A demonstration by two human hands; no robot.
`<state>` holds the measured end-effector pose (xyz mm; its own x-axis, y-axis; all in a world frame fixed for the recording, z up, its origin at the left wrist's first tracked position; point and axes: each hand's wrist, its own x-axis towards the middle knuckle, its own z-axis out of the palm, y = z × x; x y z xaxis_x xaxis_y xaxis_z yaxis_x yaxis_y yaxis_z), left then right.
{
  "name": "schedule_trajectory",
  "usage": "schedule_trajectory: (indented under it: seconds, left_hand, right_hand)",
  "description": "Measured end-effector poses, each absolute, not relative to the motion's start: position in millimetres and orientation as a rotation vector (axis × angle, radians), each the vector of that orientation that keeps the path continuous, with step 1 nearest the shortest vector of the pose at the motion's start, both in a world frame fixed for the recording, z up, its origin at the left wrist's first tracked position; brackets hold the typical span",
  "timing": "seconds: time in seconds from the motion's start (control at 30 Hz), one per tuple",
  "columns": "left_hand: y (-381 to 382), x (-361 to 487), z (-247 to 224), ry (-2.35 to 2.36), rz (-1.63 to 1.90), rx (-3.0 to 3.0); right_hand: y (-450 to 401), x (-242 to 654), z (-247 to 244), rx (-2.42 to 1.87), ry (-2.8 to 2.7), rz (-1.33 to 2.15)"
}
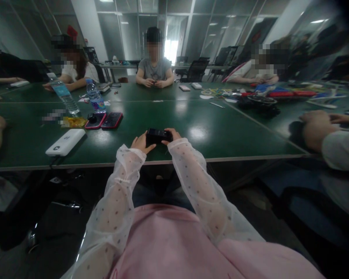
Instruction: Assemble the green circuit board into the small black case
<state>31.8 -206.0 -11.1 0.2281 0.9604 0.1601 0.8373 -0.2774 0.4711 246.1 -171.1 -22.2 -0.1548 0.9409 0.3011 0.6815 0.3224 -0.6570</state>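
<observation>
Wearing a pink top [163, 240], closest to the camera in the head view, nearer than the black device [154, 135]. Clasping that device by both ends between left hand [139, 143] and right hand [175, 135], at the table [235, 139]. Apparently handling or inspecting; next probably calls for steady support, clear of the white power bank [66, 142] to its left.

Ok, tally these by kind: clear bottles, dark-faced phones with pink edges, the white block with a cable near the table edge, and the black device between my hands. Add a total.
Clear bottles: 2
Pink-edged phones: 2
White block: 1
Black device between left hand and right hand: 1
Total: 6
</observation>
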Motion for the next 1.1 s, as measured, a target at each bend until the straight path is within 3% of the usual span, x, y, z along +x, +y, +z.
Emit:
schedule_trajectory:
  seconds: [0.5, 0.83, 1.1]
  left_hand:
    - [-208, 30, -8, 1.752, 0.528, 2.206]
    - [-213, 33, -12, 1.704, 0.687, 2.173]
    - [-212, 32, -11, 1.637, 0.708, 2.225]
  right_hand:
    - [-194, 246, -25, -1.401, -1.795, 0.492]
    - [-199, 250, -21, -1.18, -1.603, 0.56]
    - [-196, 252, -26, -1.25, -1.304, 0.473]
